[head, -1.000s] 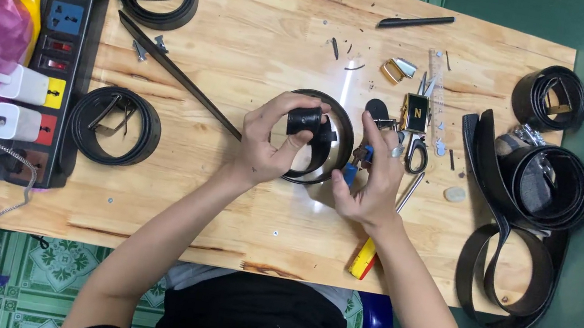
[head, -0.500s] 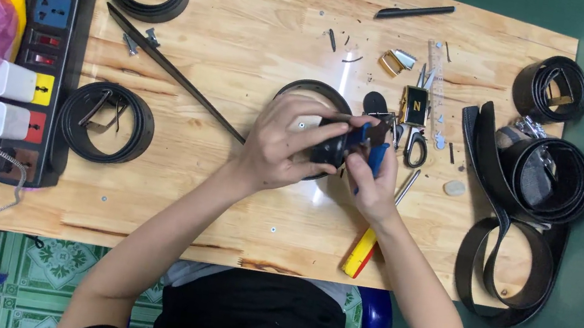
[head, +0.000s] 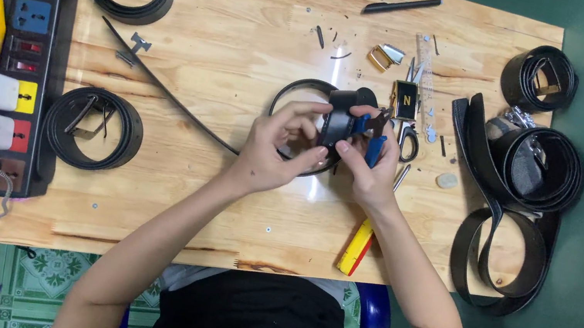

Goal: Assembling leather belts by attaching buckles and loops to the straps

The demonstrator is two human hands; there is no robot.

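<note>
Both hands are working at the middle of the wooden table [head: 249, 40]: the left hand [head: 275, 150] is curling its fingers closed around the end of a black belt [head: 336, 120], whose loop is lying on the table beneath the hands. The right hand [head: 369, 172] is pinching the same belt end from the other side while also gripping a blue-handled tool [head: 372, 139] against it. Coiled belts [head: 535, 159] are lying to the right, and a yellow utility knife [head: 357, 246] is resting beside the right wrist.
</note>
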